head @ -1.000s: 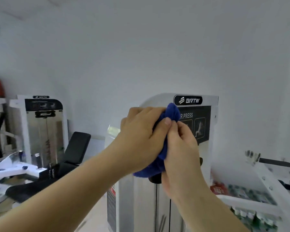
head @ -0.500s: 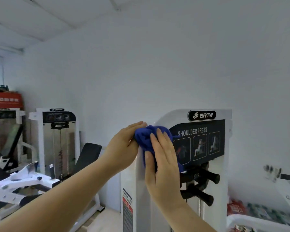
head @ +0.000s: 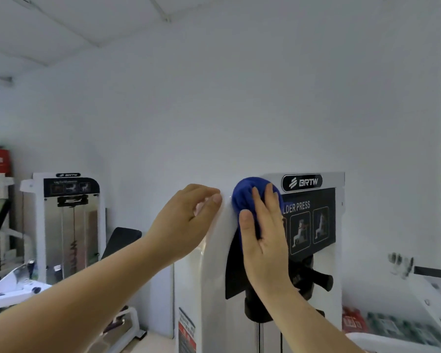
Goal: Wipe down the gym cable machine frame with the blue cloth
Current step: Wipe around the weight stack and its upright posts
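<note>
A white shoulder-press machine frame [head: 215, 253] with a black label panel stands in front of me. A bunched blue cloth [head: 245, 194] lies against the frame's rounded top left corner. My right hand [head: 264, 235] presses the cloth to the frame with straight fingers spread over it. My left hand [head: 186, 222] is just left of the cloth, apart from it, fingers loosely curled near the frame's left edge and holding nothing. Most of the cloth is hidden under my right hand.
Black handles [head: 316, 276] stick out of the machine below the label. A second white weight machine [head: 69, 225] and a black padded seat [head: 120, 238] stand at the left. A white bin with packets [head: 392, 327] sits at the lower right.
My left hand has let go of the cloth and drawn off to the left. My right hand has carried the cloth up to the frame's top corner.
</note>
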Demonstrator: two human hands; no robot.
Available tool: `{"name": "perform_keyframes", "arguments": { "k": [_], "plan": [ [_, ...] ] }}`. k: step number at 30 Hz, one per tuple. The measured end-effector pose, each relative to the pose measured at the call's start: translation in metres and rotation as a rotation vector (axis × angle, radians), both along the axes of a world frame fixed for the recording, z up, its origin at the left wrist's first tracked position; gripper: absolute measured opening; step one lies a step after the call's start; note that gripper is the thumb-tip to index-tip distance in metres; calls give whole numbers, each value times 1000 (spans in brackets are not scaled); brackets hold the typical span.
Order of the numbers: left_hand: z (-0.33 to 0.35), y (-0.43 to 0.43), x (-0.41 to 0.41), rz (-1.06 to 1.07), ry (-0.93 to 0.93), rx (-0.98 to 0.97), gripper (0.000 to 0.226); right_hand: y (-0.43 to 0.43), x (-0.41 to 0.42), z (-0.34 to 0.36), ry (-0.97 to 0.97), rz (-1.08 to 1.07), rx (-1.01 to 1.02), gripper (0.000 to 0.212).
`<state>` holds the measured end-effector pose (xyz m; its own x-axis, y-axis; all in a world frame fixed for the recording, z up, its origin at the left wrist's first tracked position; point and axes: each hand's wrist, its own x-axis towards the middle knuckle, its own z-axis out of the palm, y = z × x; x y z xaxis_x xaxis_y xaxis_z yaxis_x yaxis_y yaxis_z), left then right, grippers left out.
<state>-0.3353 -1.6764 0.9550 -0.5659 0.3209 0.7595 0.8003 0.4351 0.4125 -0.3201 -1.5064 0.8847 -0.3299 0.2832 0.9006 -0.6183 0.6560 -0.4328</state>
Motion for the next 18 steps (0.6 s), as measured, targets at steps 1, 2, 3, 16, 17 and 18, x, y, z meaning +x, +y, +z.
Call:
{"name": "perform_keyframes", "arguments": {
  "k": [1, 2, 3, 16, 17, 18],
  "plan": [
    [5, 4, -1, 16, 3, -14, 38, 7, -3, 3, 18, -18, 23, 55],
    [11, 8, -2, 35, 5, -29, 39, 16, -8, 9, 22, -30, 21, 51],
    [17, 13, -3, 50, 16, -45, 39, 29, -13, 16, 8, -30, -18, 48],
    [80, 94, -25, 110, -63, -189, 30, 123, -60, 25, 111, -64, 95, 52],
    [81, 96, -26, 127, -64, -220, 40, 140, -66, 30, 78, -47, 17, 51],
    [82, 99, -27, 150, -74, -251, 48, 159, -74, 34, 41, -29, -84, 52]
  ]
}}
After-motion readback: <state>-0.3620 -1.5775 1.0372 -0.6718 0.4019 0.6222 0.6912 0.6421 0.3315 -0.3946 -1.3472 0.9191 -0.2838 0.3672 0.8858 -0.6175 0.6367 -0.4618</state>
